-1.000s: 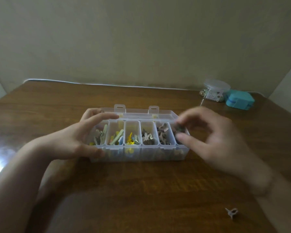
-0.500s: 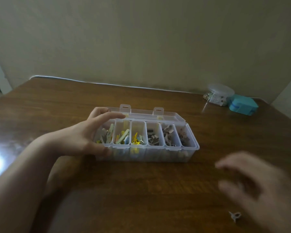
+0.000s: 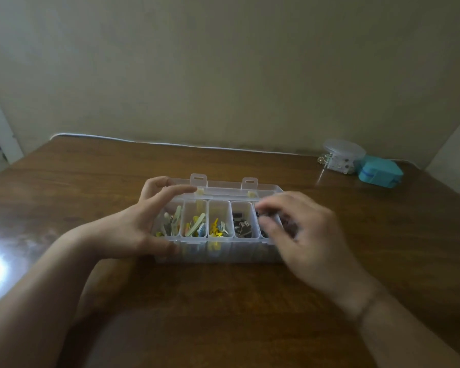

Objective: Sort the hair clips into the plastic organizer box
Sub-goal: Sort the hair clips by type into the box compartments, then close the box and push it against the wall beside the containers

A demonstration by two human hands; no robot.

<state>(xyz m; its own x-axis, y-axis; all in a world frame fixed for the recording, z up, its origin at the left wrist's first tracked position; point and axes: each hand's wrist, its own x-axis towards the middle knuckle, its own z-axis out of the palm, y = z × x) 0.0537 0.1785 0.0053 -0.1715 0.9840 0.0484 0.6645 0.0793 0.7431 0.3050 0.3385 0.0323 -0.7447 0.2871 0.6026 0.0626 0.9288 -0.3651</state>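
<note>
The plastic organizer box sits lengthwise on the wooden table, its clear lid thrown back toward the wall so every compartment lies open from above; that, I judge, is why it faces the person this way. The left hand grips the box's left end, thumb along the near wall and fingers curled over the far rim; the hold looks meant to steady a light box while the other hand works.

The right hand hovers over the box's right end, fingers bent and bunched downward above the last compartments; it is blurred, and whether it pinches a clip or holds nothing I cannot tell; it hides whatever lies directly beneath it.

Between the 2 hands, 4 compartments show plainly; just beside the left hand's fingers lie pale clips; next to them, mixed pastel clips; then yellow clips; and nearest the right hand, dark brown clips. The grouping by colour suggests the sorting is well along; no loose clip shows on the table.

Well beyond the right hand, near the wall, stand a round clear container and a teal case, touching or nearly so; a white cable runs along the table's far edge.
</note>
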